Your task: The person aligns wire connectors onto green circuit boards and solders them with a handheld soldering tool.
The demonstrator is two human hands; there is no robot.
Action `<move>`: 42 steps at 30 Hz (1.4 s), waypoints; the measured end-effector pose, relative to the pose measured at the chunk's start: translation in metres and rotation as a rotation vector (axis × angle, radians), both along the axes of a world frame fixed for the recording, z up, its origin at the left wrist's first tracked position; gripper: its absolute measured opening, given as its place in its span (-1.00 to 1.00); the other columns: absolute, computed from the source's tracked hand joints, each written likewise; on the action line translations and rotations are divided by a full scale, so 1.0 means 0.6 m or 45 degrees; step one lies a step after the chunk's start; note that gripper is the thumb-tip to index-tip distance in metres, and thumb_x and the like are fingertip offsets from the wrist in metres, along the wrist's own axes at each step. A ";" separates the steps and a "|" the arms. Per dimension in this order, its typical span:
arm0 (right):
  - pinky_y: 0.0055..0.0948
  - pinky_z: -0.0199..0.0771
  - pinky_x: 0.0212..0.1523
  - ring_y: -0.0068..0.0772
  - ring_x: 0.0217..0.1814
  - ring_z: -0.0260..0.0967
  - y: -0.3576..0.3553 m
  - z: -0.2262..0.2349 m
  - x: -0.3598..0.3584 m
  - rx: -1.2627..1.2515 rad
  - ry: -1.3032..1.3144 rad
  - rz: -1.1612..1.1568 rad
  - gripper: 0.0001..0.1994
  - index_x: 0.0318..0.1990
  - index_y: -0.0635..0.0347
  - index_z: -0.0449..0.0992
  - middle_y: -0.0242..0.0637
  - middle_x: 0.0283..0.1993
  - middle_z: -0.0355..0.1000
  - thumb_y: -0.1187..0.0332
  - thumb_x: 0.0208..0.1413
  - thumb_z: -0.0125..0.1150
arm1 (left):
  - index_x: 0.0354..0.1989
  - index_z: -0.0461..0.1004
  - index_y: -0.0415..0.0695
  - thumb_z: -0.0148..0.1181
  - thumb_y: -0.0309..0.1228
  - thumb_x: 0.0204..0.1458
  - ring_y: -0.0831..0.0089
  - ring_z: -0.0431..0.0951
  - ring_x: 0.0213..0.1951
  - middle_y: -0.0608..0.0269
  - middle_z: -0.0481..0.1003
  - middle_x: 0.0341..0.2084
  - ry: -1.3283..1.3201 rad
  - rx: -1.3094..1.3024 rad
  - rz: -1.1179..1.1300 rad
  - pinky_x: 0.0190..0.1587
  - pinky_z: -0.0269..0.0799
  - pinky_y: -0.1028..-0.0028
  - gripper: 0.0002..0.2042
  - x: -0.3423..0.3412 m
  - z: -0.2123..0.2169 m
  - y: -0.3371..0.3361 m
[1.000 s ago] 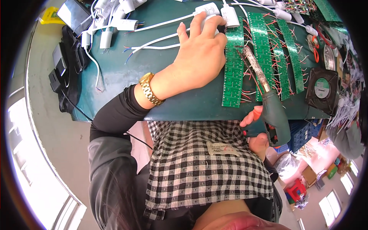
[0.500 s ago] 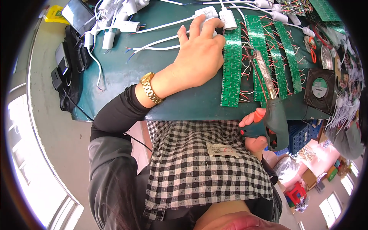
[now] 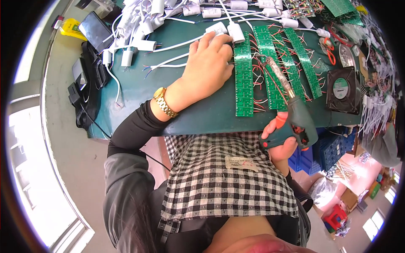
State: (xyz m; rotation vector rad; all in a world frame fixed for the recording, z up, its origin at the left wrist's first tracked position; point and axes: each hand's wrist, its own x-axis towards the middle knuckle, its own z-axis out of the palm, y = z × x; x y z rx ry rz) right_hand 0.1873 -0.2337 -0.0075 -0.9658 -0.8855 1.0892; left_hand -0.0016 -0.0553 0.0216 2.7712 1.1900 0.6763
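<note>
My left hand (image 3: 206,69) lies palm-down on the green table (image 3: 139,84), fingertips pressing a white plug-in adapter (image 3: 217,29) beside a long green circuit strip (image 3: 243,76). A gold watch (image 3: 164,103) is on that wrist. My right hand (image 3: 280,139) grips the dark green handle of a soldering gun (image 3: 297,118) at the table's front edge. Its metal barrel (image 3: 278,76) points up over several more green circuit strips (image 3: 274,63) with red and white wires.
A pile of white adapters and cables (image 3: 143,21) lies at the back left. A phone (image 3: 95,29) and black pouches (image 3: 86,84) sit at the left edge. A black cooling fan (image 3: 342,89) and red-handled cutters (image 3: 328,44) are at the right. Blue crates (image 3: 333,149) stand under the table.
The soldering gun has swung so its barrel now reaches further over the strips. My left hand has stayed pressed on the adapter and strip.
</note>
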 end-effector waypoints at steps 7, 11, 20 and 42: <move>-0.48 0.34 -0.55 -0.40 -0.57 0.26 0.009 -0.016 0.008 0.131 0.074 -0.030 -0.25 0.07 0.32 0.17 -0.19 -0.45 0.26 -0.27 0.06 -0.11 | -0.21 0.36 -0.14 0.27 -0.51 -0.22 0.14 0.46 -0.26 0.15 0.39 -0.29 -0.006 -0.183 0.052 -0.23 0.38 0.28 -0.66 -0.068 0.035 -0.039; -0.46 0.34 -0.53 -0.40 -0.56 0.26 0.005 -0.025 0.009 0.267 0.196 -0.002 -0.26 0.09 0.28 0.15 -0.21 -0.43 0.26 -0.28 0.07 -0.12 | -0.27 0.42 -0.12 0.07 -0.60 -0.12 0.15 0.44 -0.33 0.22 0.40 -0.44 0.129 -0.282 0.070 -0.30 0.35 0.27 -0.80 -0.084 0.048 -0.027; -0.41 0.37 -0.46 -0.38 -0.51 0.28 -0.001 -0.026 0.000 0.281 0.399 -0.058 -0.26 0.09 0.21 0.15 -0.25 -0.41 0.26 -0.28 0.03 -0.04 | -0.62 0.43 -0.21 -0.03 -0.68 -0.33 0.13 0.42 -0.37 0.13 0.41 -0.52 -0.399 -0.153 -0.182 -0.29 0.35 0.29 -0.87 0.012 0.017 0.135; -0.46 0.34 -0.50 -0.42 -0.54 0.27 -0.007 -0.027 0.005 0.213 0.454 -0.102 -0.24 0.08 0.19 0.14 -0.29 -0.43 0.26 -0.32 0.00 -0.04 | -0.21 0.46 -0.21 -0.08 -0.45 0.09 0.61 0.36 -0.53 0.33 0.45 -0.55 -0.606 0.064 0.222 -0.47 0.26 0.61 -0.80 -0.092 0.232 0.204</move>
